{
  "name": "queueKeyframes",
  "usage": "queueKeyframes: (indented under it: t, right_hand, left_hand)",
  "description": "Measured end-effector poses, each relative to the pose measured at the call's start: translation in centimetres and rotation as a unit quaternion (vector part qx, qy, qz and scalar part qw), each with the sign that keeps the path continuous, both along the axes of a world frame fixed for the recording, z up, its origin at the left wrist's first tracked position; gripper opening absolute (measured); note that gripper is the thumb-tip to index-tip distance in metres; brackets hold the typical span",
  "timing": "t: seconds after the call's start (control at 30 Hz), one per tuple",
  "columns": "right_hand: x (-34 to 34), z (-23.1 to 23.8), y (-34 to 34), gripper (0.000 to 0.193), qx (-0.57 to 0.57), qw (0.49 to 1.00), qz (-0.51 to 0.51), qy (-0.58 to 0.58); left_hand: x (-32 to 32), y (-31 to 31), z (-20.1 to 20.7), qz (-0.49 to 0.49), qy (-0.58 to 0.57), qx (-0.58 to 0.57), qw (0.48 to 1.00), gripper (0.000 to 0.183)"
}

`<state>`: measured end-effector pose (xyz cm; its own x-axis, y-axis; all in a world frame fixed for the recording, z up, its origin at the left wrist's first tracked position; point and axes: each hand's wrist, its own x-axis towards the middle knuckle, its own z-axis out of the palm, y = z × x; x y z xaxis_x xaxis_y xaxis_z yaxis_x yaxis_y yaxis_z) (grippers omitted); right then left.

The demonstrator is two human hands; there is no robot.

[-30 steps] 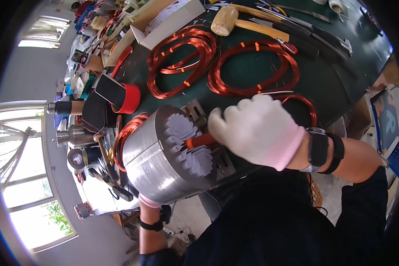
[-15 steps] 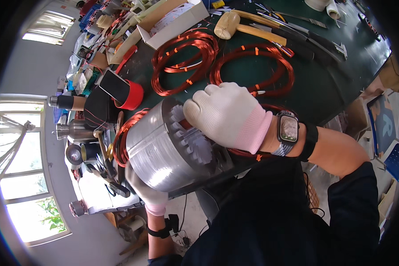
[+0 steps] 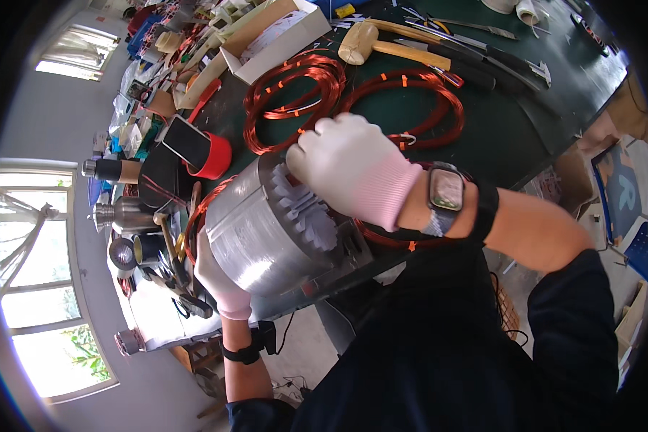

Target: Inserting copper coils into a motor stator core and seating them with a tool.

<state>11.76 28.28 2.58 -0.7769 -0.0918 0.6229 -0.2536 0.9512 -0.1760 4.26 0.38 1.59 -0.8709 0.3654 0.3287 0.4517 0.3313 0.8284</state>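
A silvery cylindrical motor stator core (image 3: pixel 248 230) lies on its side at the table's near edge. White slot liners (image 3: pixel 313 219) stick out in a ring from its right-hand end. My left hand (image 3: pixel 219 284), in a white glove with a pink cuff, grips the core's lower left side, its fingertips partly hidden behind it. Over the upper part of the lined end is my gloved right hand (image 3: pixel 349 165), its fingers curled closed. What lies in those fingers is hidden. Behind the hands rest two coils of red-brown copper wire, a left coil (image 3: pixel 331 86) and a right coil (image 3: pixel 450 119), with orange ties.
A wooden mallet (image 3: pixel 360 45) and long tools lie at the back, near an open white box (image 3: pixel 284 43). To the left are a phone (image 3: pixel 187 142) on a red holder (image 3: pixel 214 160), a steel bottle (image 3: pixel 129 214) and scattered hand tools. More copper wire surrounds the core.
Both gloved hands appear slightly further up and left in the picture. The view has shifted a little, and the core appears slightly higher. The left hand keeps its hold; the right fist stays closed.
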Motion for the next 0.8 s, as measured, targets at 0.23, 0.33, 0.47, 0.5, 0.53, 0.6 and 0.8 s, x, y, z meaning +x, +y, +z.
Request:
queueKeyframes:
  t: [0.23,0.33,0.47,0.5,0.53,0.6,0.8]
  right_hand:
    - [6.0,-1.1,-0.6,0.031,-0.241,0.967,-0.074,-0.029]
    - [3.7,-1.8,-1.1,0.06,-0.346,0.935,-0.022,-0.074]
    - [1.6,-2.3,-3.1,0.029,-0.559,0.817,0.038,-0.133]
    - [1.3,-2.7,-3.4,0.024,-0.527,0.845,0.033,-0.083]
    - [1.2,-3.1,-3.5,0.021,-0.492,0.869,0.027,-0.034]
    - [1.1,-3.3,-3.2,0.02,-0.494,0.869,0.034,-0.029]
    - [0.9,-2.2,-3.3,0.018,-0.563,0.821,0.03,-0.086]
  left_hand:
    - [0.3,1.2,0.1,0.031,-0.027,0.035,0.999,0.036]
    - [-0.4,1.5,-0.7,0.04,-0.004,0.077,0.996,0.035]
    - [-0.8,0.7,0.0,-0.05,-0.091,0.039,0.994,0.056]
    - [-0.6,0.8,0.0,-0.052,-0.074,0.026,0.996,0.057]
    - [-0.5,0.9,-0.1,-0.055,-0.058,0.012,0.997,0.057]
    - [-1.5,-0.1,-1.8,-0.043,-0.029,0.012,0.999,0.057]
    - [-1.4,1.1,-3.4,0.052,0.022,0.058,0.997,0.04]
